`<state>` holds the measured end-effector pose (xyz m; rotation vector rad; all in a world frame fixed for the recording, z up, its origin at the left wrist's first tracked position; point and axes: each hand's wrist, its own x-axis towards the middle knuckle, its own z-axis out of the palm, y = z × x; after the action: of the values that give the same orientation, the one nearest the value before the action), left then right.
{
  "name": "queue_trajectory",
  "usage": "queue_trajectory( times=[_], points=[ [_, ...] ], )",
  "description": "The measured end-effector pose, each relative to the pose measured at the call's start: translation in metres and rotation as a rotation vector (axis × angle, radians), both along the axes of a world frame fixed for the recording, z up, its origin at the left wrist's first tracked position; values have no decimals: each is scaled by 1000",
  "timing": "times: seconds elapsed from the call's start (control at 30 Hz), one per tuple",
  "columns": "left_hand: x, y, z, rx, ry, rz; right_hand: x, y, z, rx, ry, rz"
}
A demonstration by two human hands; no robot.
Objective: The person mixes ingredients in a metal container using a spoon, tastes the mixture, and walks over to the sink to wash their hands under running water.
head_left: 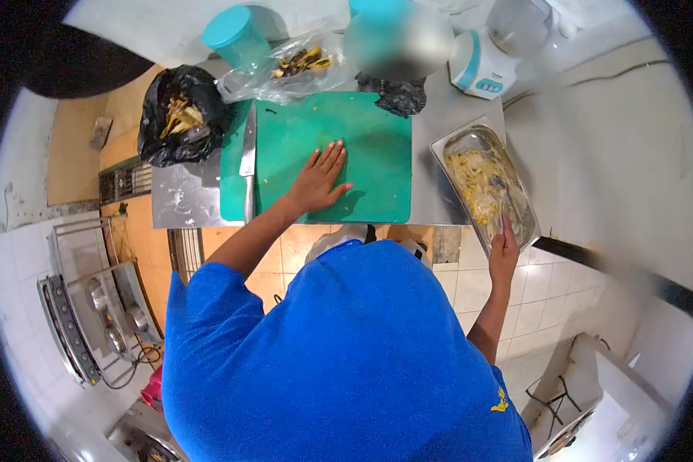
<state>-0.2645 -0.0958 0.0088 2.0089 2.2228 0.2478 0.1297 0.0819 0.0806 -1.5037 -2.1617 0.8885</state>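
Observation:
My left hand lies flat on the green cutting board, its fingers stretched out and nothing in it. Beside it on the board's left side lies a large knife, with its metal handle toward me. My right hand is closed on a thin metal utensil at the near end of the steel pan. The utensil reaches into a yellowish, lumpy mash in the pan; its exact kind is unclear. The pan sits at an angle at the table's right end, overhanging the front edge.
A black bag with peels stands left of the board. Behind are a clear plastic bag with dark peels, a turquoise-lidded container, a crumpled black bag and a white and turquoise appliance. A blurred patch covers the back middle.

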Motion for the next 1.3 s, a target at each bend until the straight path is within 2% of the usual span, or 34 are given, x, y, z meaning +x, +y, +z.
queue_trajectory(
  times=[0.07, 0.2, 0.23, 0.33, 0.43, 0.53, 0.67, 0.73, 0.8, 0.9, 1.0, 1.07, 1.1, 1.2, 1.3],
  points=[
    [8, -1, 1, -12, -19, -34, 5, -6, -7, 132, 56, 21],
    [20, -3, 4, -36, -34, -81, 15, -25, -18, 123, 98, -63],
    [21, -3, 4, -43, -19, -91, 14, -30, -8, -88, 61, -152],
    [24, 4, 17, -192, -73, -92, 17, -37, -10, -66, 118, -187],
    [33, 39, 49, -325, -1189, 86, 20, -38, 7, -109, 15, -208],
    [60, 85, 70, -274, -2234, 70, 24, -36, 8, 77, 92, -172],
    [104, 130, 85, -318, -2534, 63, 14, -32, 30, 105, 189, -203],
    [122, 148, 85, -388, -2551, 46, 9, -28, 27, 218, 296, -190],
    [138, 157, 83, -438, -2572, 64, 4, -24, 30, 217, 266, -106],
    [156, 170, 82, -484, -2509, 315, -2, -15, 22, 266, 203, 80],
    [170, 179, 86, -545, -2612, 175, -3, -2, 14, 297, 120, 184],
    [174, 180, 86, -542, -2607, 206, 4, 7, 8, 276, 72, 191],
    [175, 181, 86, -533, -2608, 221, 9, 15, 11, 299, -32, 191],
    [180, 180, 88, -480, -2655, 293, 28, 37, 9, 296, -13, 128],
    [181, 181, 82, -419, -2704, 345, 30, 46, 15, 253, 8, 265]
  ],
)
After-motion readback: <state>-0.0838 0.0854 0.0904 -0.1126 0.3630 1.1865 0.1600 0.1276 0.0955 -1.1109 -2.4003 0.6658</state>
